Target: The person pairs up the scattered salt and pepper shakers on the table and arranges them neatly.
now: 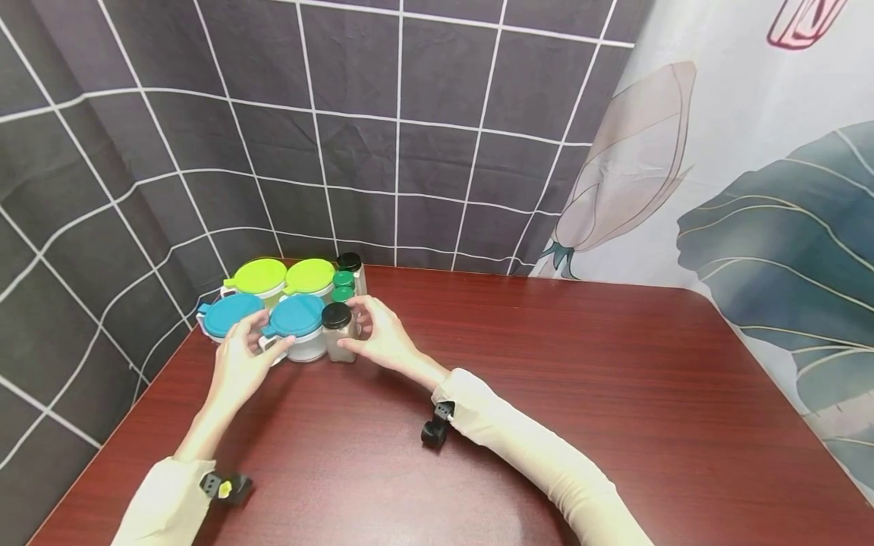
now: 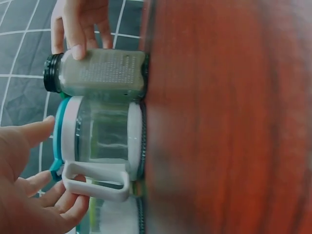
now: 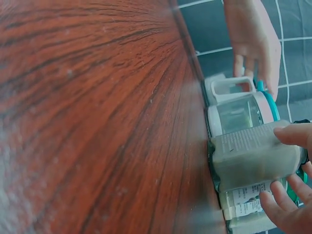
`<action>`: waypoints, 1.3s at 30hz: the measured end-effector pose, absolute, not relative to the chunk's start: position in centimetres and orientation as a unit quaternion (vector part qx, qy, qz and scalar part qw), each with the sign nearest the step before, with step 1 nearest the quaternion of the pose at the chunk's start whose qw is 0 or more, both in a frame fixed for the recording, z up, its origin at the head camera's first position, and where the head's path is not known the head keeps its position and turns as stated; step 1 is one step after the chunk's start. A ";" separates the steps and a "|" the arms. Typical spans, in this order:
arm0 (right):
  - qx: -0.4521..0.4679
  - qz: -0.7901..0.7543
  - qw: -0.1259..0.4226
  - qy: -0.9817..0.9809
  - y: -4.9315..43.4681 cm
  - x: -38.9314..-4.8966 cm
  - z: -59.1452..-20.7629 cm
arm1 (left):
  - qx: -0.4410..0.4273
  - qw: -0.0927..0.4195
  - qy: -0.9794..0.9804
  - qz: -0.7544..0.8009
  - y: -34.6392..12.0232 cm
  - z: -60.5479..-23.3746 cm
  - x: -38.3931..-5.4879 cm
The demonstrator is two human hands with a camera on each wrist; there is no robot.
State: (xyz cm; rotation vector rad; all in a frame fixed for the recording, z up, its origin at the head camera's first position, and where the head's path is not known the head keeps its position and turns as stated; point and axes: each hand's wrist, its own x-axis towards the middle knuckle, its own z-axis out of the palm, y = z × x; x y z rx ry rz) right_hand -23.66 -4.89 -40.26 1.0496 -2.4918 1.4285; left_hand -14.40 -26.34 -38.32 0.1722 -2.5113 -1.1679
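Note:
In the head view, my right hand (image 1: 385, 334) holds a clear square-sided spice jar (image 1: 340, 345) with a black lid, filled with pale contents. Its thumb lies on the printed face, with the other fingers along the jar's far side. My left hand (image 1: 242, 360) reaches around the handle side of a blue-lidded clear jar (image 1: 307, 347). In the left wrist view, its fingertips are at the white handle (image 2: 97, 195) and the thumb is beside the blue lid (image 2: 58, 129). The spice jar stands right beside this blue-lidded jar.
Another blue-lidded jar (image 1: 232, 315) is at the left. Behind are two green-lidded jars (image 1: 256, 277), small dark-green-lidded bottles (image 1: 344, 279) and a second black-lidded jar (image 1: 350, 262). The reddish wooden table (image 1: 546, 379) meets a dark grid-patterned curtain (image 1: 444, 167) at the back.

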 end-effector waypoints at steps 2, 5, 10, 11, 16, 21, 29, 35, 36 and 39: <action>0.342 0.463 0.039 -0.816 -4.9 -23.7 -40.3 | 0.061 0.181 -0.895 -0.404 -26.4 -38.5 -14.3; 0.341 0.463 0.035 -0.817 -4.9 -23.6 -40.3 | 0.061 0.184 -0.898 -0.394 -26.5 -38.7 -14.3; 0.337 0.457 0.033 -0.823 -4.9 -23.5 -40.3 | 0.064 0.179 -0.896 -0.401 -26.5 -38.9 -14.1; 0.336 0.456 0.033 -0.824 -4.9 -23.5 -40.3 | 0.066 0.177 -0.896 -0.402 -26.5 -38.9 -14.1; 0.333 0.454 0.036 -0.826 -5.0 -23.3 -40.2 | 0.087 0.153 -0.905 -0.387 -26.5 -38.8 -14.0; 0.330 0.447 0.035 -0.831 -5.1 -23.3 -40.4 | 0.109 0.119 -0.912 -0.377 -26.6 -38.7 -14.2; 0.329 0.452 0.030 -0.829 -5.1 -23.5 -40.6 | 0.104 0.103 -0.915 -0.375 -26.7 -38.9 -14.4; 0.333 0.458 0.020 -0.824 -5.1 -23.6 -40.6 | 0.104 0.085 -0.919 -0.371 -26.9 -38.9 -14.4; 0.333 0.458 0.017 -0.824 -5.1 -23.6 -40.6 | 0.103 0.084 -0.919 -0.371 -26.9 -38.9 -14.4; 0.335 0.458 0.010 -0.824 -5.0 -23.6 -40.6 | 0.100 0.083 -0.921 -0.369 -27.0 -38.9 -14.4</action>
